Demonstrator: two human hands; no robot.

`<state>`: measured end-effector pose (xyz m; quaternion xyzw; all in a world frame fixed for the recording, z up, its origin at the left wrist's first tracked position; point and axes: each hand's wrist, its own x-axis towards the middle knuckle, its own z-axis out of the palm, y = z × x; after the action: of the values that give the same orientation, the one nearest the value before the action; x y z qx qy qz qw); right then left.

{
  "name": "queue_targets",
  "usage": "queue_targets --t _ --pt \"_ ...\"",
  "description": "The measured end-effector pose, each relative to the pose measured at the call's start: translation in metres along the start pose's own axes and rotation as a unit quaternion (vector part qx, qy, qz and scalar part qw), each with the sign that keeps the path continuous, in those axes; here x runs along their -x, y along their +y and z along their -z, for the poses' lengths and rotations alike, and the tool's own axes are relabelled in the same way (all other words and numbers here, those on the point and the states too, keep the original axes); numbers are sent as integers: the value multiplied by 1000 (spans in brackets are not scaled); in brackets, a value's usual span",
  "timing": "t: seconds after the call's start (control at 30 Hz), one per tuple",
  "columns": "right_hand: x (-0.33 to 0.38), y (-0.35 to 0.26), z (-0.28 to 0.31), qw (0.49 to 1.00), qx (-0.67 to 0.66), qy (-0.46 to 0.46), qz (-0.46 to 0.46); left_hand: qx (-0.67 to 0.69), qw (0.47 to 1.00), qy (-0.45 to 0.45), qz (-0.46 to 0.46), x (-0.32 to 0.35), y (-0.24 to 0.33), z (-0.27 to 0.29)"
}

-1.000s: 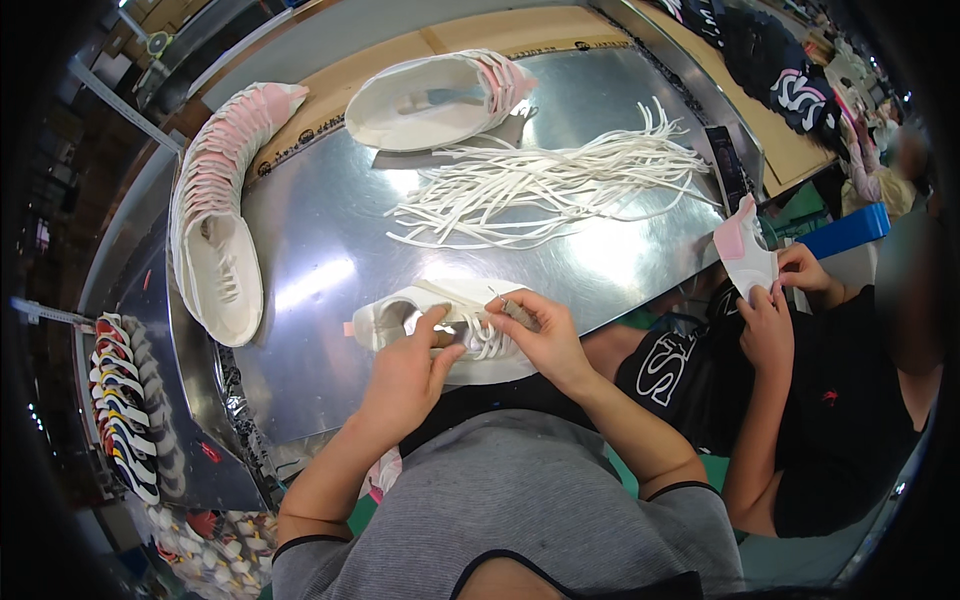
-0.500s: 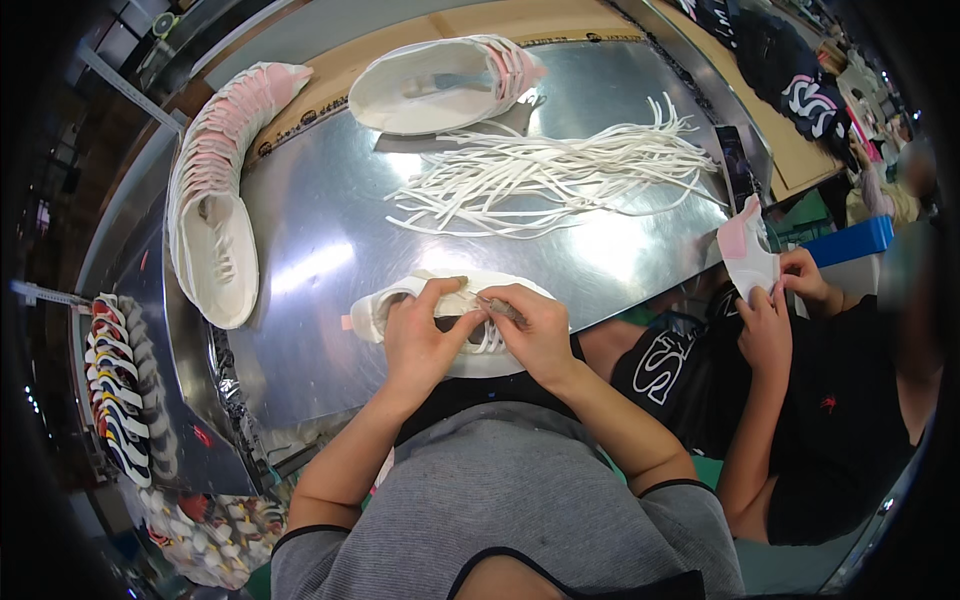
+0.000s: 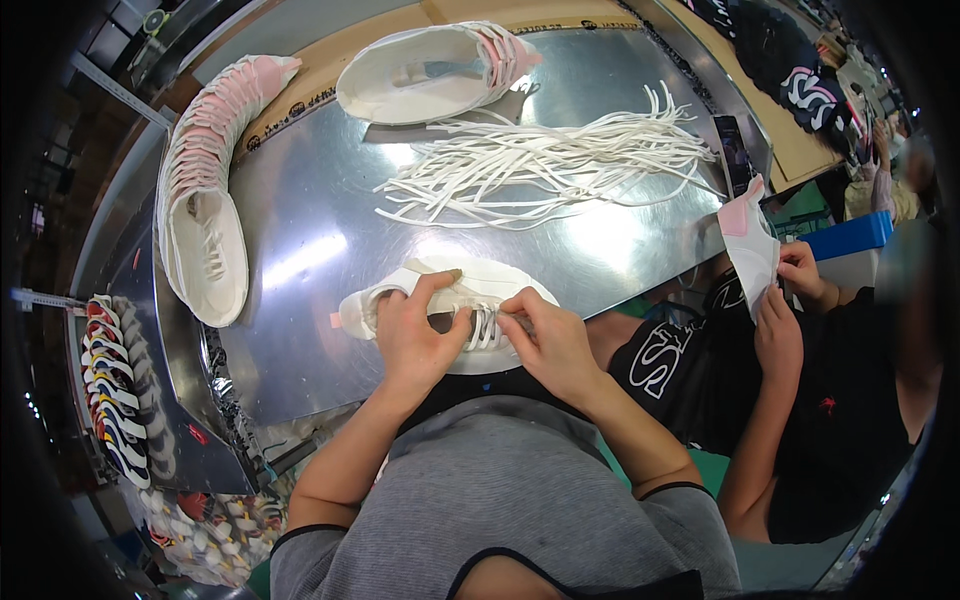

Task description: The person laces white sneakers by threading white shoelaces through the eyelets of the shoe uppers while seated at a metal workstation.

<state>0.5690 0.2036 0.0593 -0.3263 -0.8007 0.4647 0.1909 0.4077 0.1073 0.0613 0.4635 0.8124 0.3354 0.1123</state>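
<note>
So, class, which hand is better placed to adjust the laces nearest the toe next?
Probably the right hand: it sits beside the toe end of the white laces, while the left hand lies nearer the heel, over the opening of the shoe.

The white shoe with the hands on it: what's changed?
The left hand slid toward the shoe's far side. The right hand came nearer the body, by the lacing; its small tool no longer shows, so I can't tell if it's dropped. Loose laces and stacked shoes stayed put.

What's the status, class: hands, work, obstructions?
Left hand on elongated white shoe. Right hand at its white laces. Heaped white laces beyond, clear of both.
</note>
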Motion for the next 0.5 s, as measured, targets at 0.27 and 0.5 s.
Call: queue_targets --t 0.27,0.5 --pt "-8 -2 1 994 93 30 56 2 1000 -21 -15 -1 3 1" --pt "-40 26 -83 983 156 51 86 149 981 -8 -123 7 -11 -12"
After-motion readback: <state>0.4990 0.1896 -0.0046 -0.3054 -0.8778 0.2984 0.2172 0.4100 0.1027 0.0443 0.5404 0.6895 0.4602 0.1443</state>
